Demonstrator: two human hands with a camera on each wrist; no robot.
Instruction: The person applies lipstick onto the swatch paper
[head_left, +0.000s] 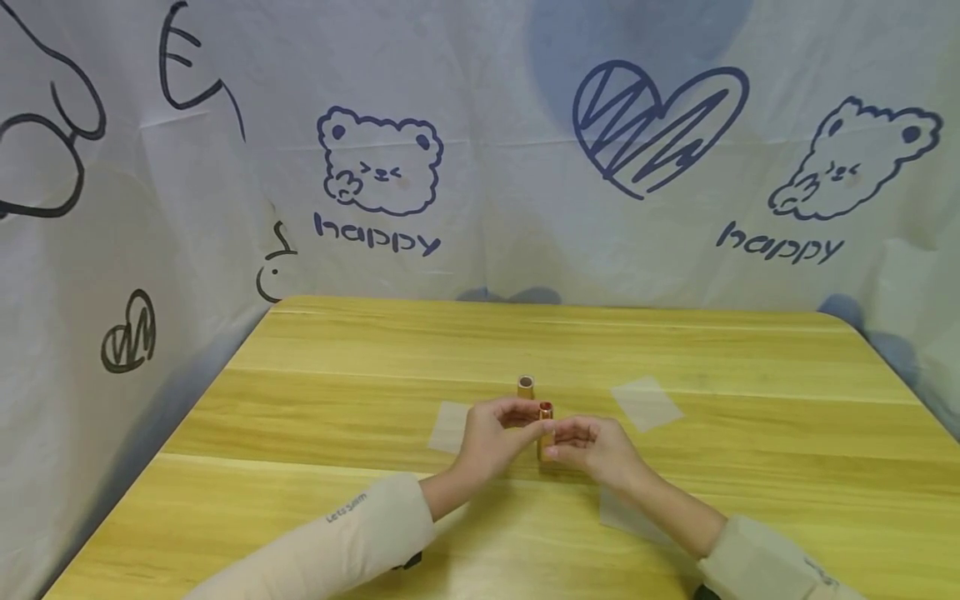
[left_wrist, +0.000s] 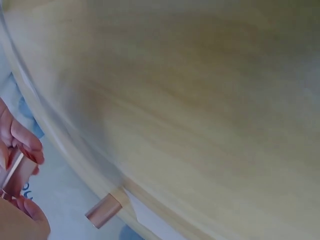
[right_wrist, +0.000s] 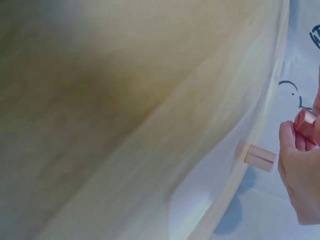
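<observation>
A shiny rose-gold lipstick tube (head_left: pixel 546 433) stands upright between my two hands, with red showing in its uncovered top. My left hand (head_left: pixel 491 433) pinches its upper part from the left. Lower down, my right hand (head_left: pixel 603 450) pinches the tube from the right. Just behind them the hollow lipstick cap (head_left: pixel 525 387) stands on the table with its open end up. In the left wrist view the held lipstick tube (left_wrist: pixel 19 174) is at the left edge, with the cap (left_wrist: pixel 103 210) apart from it. The right wrist view shows the cap (right_wrist: pixel 260 158) beside the left hand (right_wrist: pixel 302 175).
The wooden table (head_left: pixel 337 375) has pale translucent squares on it: one square (head_left: pixel 446 427) beside the left hand, another square (head_left: pixel 647 403) at the back right, and a third (head_left: pixel 630 517) partly under the right forearm. A white cloth (head_left: pixel 510 167) with drawings hangs behind.
</observation>
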